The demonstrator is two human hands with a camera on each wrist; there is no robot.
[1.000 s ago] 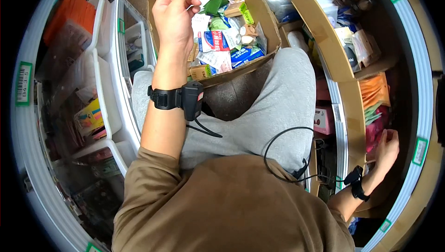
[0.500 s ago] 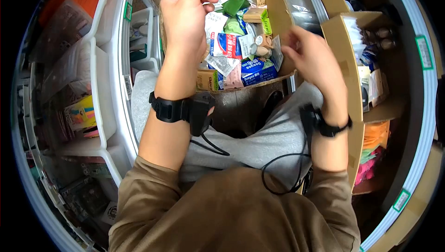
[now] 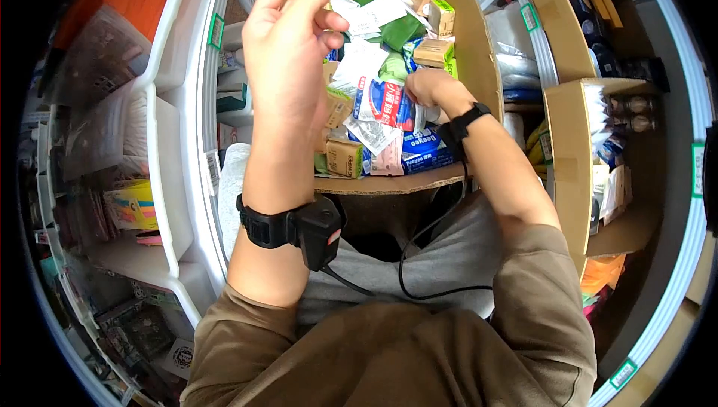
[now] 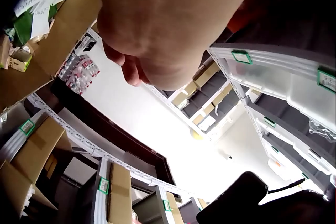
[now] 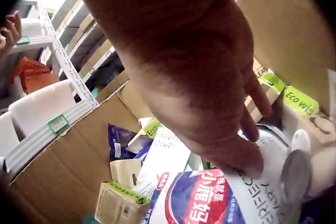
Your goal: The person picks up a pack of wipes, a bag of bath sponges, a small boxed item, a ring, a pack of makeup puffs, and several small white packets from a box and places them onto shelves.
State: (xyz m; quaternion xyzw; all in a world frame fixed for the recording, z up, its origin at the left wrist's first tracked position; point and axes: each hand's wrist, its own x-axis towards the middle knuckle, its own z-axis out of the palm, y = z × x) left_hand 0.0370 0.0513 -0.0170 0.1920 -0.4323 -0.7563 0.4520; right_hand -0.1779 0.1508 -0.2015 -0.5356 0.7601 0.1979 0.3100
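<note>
Brown shirt [image 3: 389,347] and grey trousers [image 3: 419,272]: one of each, across the lower middle of the head view.
Wrist cameras: two, black; one [image 3: 321,233] left of centre, one [image 3: 453,135] right of centre.
Left hand [image 3: 288,48]: upper left of centre, above the carton's left side; fingers loosely bent, holding nothing.
Right hand [image 3: 435,88]: down among the goods, right of centre; fingers bent, tips touching the white PERFECT DIARY packet [image 5: 257,198]; whether they pinch it cannot be told.
PERFECT DIARY lettering: two white pieces in the right-wrist view, the packet under the fingers at lower right and a flat piece [image 5: 167,155] left of it.
Red-and-blue packet [image 3: 383,105]: one, just beside the fingers.
Blue Deeyeo pack [image 3: 430,154]: one, below the hand in the head view.
Brown wipes boxes [image 3: 344,157]: at least four in the head view.
Grey round disc [image 5: 296,175]: one, lower right of the right-wrist view.
Large cardboard carton [image 3: 479,48]: one, upper centre, containing all these goods.
White plastic bins [image 3: 164,182]: three down the left side.
Bottle packs [image 4: 83,74] and white wall [image 4: 126,103]: the bottles appear only in the left-wrist view, upper left.
</note>
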